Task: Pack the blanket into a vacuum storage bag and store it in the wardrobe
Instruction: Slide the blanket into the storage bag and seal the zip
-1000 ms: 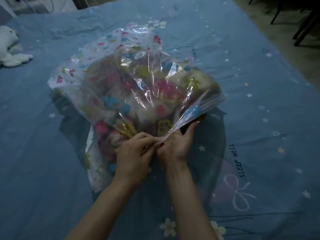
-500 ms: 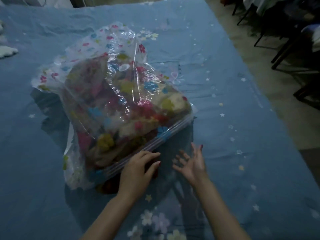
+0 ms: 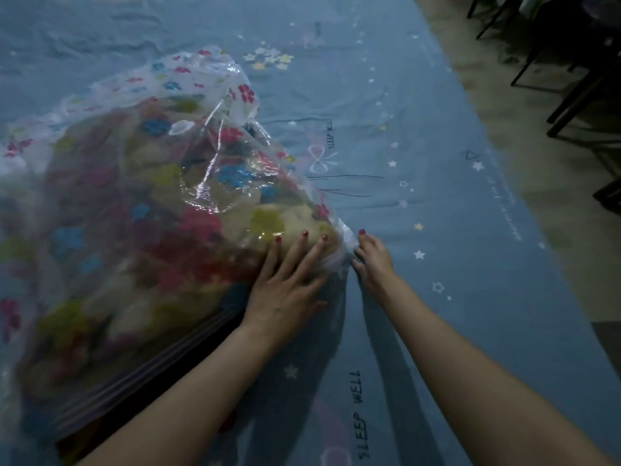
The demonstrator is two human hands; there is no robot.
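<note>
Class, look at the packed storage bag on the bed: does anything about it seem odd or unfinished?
Yes. The vacuum storage bag is puffy with air around the flowered blanket, and its zip strip runs askew, with a dark gap below it, perhaps unsealed. The left hand lies flat on the bag; the right hand pinches its corner.
</note>
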